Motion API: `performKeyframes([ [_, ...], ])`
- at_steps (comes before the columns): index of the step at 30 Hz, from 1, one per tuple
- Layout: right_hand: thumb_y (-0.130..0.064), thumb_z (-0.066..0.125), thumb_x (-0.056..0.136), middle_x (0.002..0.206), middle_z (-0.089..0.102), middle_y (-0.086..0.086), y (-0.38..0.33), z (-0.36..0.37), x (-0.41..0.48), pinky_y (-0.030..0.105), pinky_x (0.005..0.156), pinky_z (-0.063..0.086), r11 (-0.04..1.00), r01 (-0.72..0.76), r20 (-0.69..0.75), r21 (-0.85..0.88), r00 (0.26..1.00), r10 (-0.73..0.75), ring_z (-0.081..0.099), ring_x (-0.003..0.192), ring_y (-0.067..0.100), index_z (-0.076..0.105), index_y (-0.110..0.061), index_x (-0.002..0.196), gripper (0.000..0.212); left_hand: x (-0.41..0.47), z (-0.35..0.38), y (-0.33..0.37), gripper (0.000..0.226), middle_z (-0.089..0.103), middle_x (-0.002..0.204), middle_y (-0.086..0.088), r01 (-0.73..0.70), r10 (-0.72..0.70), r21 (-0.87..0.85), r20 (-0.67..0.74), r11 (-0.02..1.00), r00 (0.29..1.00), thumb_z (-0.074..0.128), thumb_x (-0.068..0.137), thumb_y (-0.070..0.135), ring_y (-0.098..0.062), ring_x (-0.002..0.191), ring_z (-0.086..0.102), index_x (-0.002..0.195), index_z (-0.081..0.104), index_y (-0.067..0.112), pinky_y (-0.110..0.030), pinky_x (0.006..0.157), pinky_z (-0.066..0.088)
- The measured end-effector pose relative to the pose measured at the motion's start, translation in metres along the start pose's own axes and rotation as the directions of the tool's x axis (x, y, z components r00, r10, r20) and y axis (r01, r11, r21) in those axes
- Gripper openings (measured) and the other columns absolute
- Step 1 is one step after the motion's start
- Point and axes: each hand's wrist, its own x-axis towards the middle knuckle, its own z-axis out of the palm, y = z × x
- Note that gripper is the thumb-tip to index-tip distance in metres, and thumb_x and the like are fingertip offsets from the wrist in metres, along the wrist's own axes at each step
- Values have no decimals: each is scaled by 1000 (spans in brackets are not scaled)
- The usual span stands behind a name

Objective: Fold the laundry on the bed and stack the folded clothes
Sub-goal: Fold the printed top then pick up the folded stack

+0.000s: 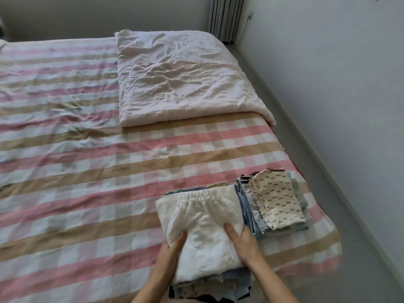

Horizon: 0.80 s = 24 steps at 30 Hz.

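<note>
At the 5 o'clock corner of the bed (87, 171), the left hand (173, 246) and right hand (243, 243) flank the white garment (205, 215), thumbs on top, apparently pinching its side edges to square it on the near stack (218, 283). A second stack (277, 200) sits at its 2 o'clock. The fingers are hidden under the cloth, and the near stack's closest edge is cut off

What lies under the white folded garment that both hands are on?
A pile of folded clothes: blue and patterned edges show at its near and far sides. The white garment covers the rest, so their number cannot be told.
</note>
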Motion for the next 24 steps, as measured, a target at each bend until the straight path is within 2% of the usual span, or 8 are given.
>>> performKeyframes([
  [5, -60, 49, 82, 113, 62, 8, -2, 0, 50, 37, 91, 48, 995, 26, 74, -96, 997, -19, 60, 102, 26, 50, -8, 116, 62, 36, 15, -3, 17, 69, 94, 5, 19, -22, -36, -85, 999, 996, 55, 90, 19, -1, 77, 67, 106, 59, 16, -12, 59, 50],
  [8, -59, 45, 81, 116, 62, 11, 8, 11, 82, 32, 90, 46, 998, 47, 124, -35, 991, -43, 59, 104, 25, 50, -6, 118, 65, 59, 18, -10, 22, 70, 99, 1, 26, -34, -67, -118, 997, 992, 58, 85, 25, -10, 84, 69, 106, 60, 18, -17, 62, 53],
  [11, -48, 39, 93, 123, 57, 12, 24, 23, 111, 23, 82, 36, 999, 25, 137, -38, 990, -20, 54, 107, 22, 43, -7, 124, 52, 84, 18, -23, 34, 71, 97, 2, 47, -56, -73, -129, 996, 990, 65, 79, 37, -17, 89, 68, 108, 60, 20, -28, 73, 55],
  [14, -46, 33, 96, 129, 53, 12, 43, 34, 138, 21, 82, 30, 999, -19, 133, -37, 991, 23, 51, 115, 24, 37, -8, 131, 52, 109, 18, -37, 54, 67, 106, -4, 81, -88, -49, -140, 995, 986, 68, 70, 47, -23, 100, 63, 114, 58, 17, -42, 90, 50],
  [17, -44, 30, 97, 135, 49, 14, 61, 47, 164, 21, 83, 28, 998, -54, 121, -15, 991, 55, 45, 124, 26, 33, -8, 136, 54, 136, 16, -55, 40, 67, 100, 3, 94, -98, -31, -156, 995, 983, 70, 77, 40, -15, 93, 64, 111, 57, 22, -29, 77, 51],
  [21, -43, 31, 97, 134, 48, 16, 80, 59, 181, 22, 88, 31, 995, -101, 128, 18, 987, 97, 46, 123, 27, 34, -3, 135, 56, 154, 15, -76, 20, 68, 91, 13, 83, -78, 22, -180, 996, 981, 63, 85, 31, 2, 82, 65, 104, 58, 30, -11, 63, 49],
  [22, -44, 32, 96, 134, 49, 17, 83, 62, 184, 23, 89, 31, 994, -106, 121, 23, 987, 102, 46, 123, 28, 34, -3, 135, 57, 156, 14, -81, 21, 67, 92, 13, 74, -67, 31, -186, 997, 980, 63, 86, 32, 4, 82, 64, 105, 58, 31, -8, 60, 48],
  [24, -44, 33, 96, 134, 49, 18, 87, 65, 188, 26, 92, 33, 994, -108, 108, 23, 989, 105, 46, 123, 29, 34, -3, 135, 57, 159, 15, -85, 38, 66, 101, 11, 43, -32, 63, -168, 997, 985, 65, 80, 39, 1, 93, 62, 115, 56, 28, -7, 64, 48],
])
